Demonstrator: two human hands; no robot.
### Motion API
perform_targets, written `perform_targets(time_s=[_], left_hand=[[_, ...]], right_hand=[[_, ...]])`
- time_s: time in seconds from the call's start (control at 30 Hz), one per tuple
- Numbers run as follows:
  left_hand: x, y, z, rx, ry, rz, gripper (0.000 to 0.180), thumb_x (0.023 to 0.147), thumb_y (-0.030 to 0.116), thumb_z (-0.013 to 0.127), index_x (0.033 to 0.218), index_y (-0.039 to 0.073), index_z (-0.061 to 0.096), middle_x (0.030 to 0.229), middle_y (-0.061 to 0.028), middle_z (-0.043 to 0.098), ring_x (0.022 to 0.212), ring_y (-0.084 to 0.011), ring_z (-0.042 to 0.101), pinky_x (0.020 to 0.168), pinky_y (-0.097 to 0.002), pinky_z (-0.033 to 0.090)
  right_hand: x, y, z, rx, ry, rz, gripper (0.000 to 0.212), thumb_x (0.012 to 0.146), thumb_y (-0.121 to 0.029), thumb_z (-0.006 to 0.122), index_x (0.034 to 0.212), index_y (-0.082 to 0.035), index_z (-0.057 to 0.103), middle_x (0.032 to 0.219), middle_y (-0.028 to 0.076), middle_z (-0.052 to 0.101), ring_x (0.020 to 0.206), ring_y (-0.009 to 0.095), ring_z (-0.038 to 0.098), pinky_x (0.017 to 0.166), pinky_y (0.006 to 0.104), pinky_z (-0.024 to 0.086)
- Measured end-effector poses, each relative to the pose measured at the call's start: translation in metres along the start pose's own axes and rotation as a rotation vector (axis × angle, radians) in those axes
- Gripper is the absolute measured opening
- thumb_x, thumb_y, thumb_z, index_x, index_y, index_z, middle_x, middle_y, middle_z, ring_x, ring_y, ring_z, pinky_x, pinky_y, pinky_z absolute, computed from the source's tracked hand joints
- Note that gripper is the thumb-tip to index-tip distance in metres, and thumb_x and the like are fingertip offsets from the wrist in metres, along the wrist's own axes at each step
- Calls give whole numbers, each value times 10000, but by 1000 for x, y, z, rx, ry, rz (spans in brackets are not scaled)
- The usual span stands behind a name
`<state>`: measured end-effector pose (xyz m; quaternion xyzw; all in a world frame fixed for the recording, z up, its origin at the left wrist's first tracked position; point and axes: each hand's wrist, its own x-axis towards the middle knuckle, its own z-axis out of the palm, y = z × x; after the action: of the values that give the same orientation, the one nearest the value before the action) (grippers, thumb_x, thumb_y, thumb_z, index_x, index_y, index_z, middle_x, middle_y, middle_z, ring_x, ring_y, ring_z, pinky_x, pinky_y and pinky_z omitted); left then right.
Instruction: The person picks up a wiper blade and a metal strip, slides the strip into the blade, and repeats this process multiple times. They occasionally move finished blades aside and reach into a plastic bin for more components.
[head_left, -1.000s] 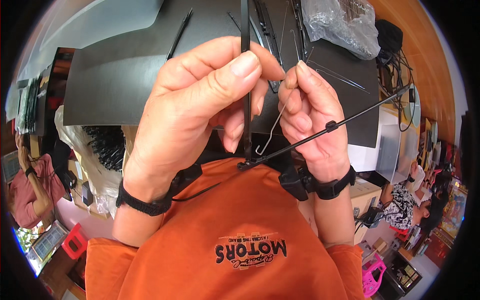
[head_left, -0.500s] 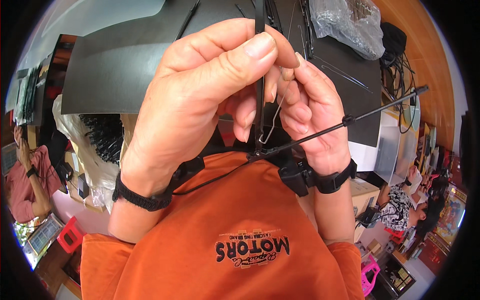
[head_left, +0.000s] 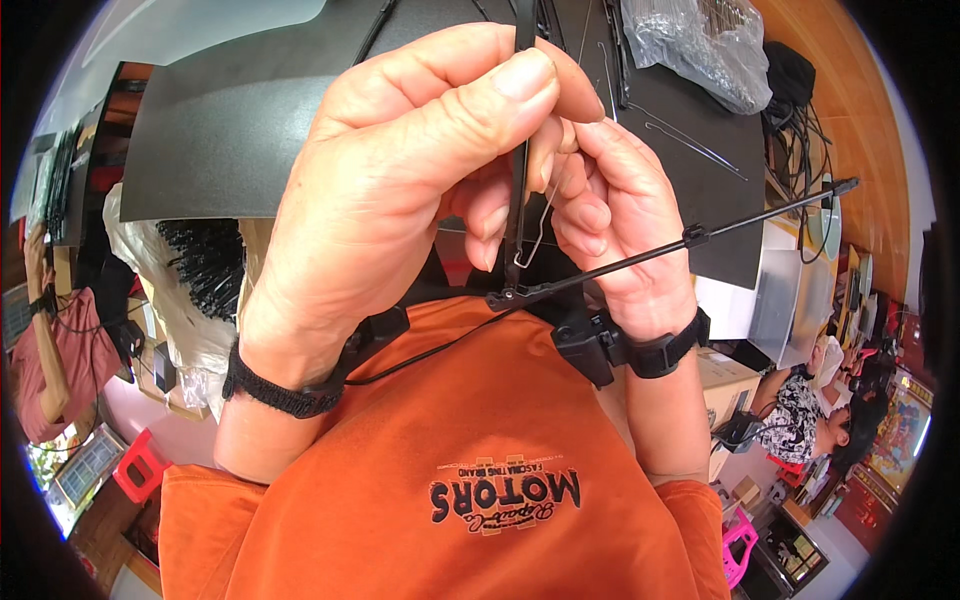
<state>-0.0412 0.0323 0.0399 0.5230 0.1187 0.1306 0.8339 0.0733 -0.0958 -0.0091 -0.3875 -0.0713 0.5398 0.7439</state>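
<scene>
My left hand [head_left: 390, 170] pinches the upright arm of a hinged black rod [head_left: 620, 264] between thumb and index finger. The rod's joint hangs below the fingers, in front of my shirt. From that joint the second arm slants up to the right, passing in front of my right wrist. Close to it, the fingers of my right hand [head_left: 635, 200] are closed on a thin bent metal wire [head_left: 540, 232]. The wire's hooked lower end lies at the upright arm, just above the joint; whether it is hooked in cannot be made out. My left fingertips partly cover the right ones.
On the dark tabletop [head_left: 215, 150] lie black rods and loose hooked wires [head_left: 690, 145]. A clear plastic bag of metal wires [head_left: 695, 50] sits at the far right, near tangled black cables [head_left: 800, 140]. An open bag of black parts [head_left: 205, 265] stands left. Other people sit at both sides.
Both hands, the hinged black rod and the wire have shifted slightly upward in the view. The wire's hooked end is a little higher above the joint. Both grips look the same.
</scene>
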Motion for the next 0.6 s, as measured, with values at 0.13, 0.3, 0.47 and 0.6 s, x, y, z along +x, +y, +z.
perform_targets(time_s=[0.13, 0.3, 0.47, 0.6], left_hand=[[-1, -1, 1, 3, -12, 0, 319, 973, 256, 450, 1043, -32, 567, 658, -14, 507, 451, -28, 409, 388, -144, 351], [-2, -7, 2, 64, 4, 133, 336, 970, 271, 453, 1052, -35, 565, 655, -10, 501, 456, -29, 400, 390, -148, 347], [-2, -7, -1, 73, 11, 53, 328, 963, 283, 467, 1034, -16, 583, 657, 3, 501, 476, -27, 401, 408, -146, 335], [2, -15, -9, 252, 3, -37, 277, 937, 287, 521, 970, 27, 612, 666, 28, 505, 520, -30, 429, 479, -159, 360]], right_hand=[[0, 0, 2, 6, 5, -19, 228, 937, -257, 549, 827, -58, 561, 628, 40, 581, 438, 76, 491, 355, 195, 352], [1, 1, 3, 14, 84, -25, 237, 938, -255, 546, 814, -53, 549, 619, 49, 573, 436, 80, 491, 348, 203, 366], [-1, -1, 1, -48, 125, -111, 241, 940, -249, 542, 816, -43, 560, 619, 59, 584, 421, 80, 498, 345, 195, 377], [-8, -13, 6, -159, 122, -296, 249, 942, -249, 542, 842, -25, 587, 649, 86, 625, 432, 83, 539, 350, 180, 397]])
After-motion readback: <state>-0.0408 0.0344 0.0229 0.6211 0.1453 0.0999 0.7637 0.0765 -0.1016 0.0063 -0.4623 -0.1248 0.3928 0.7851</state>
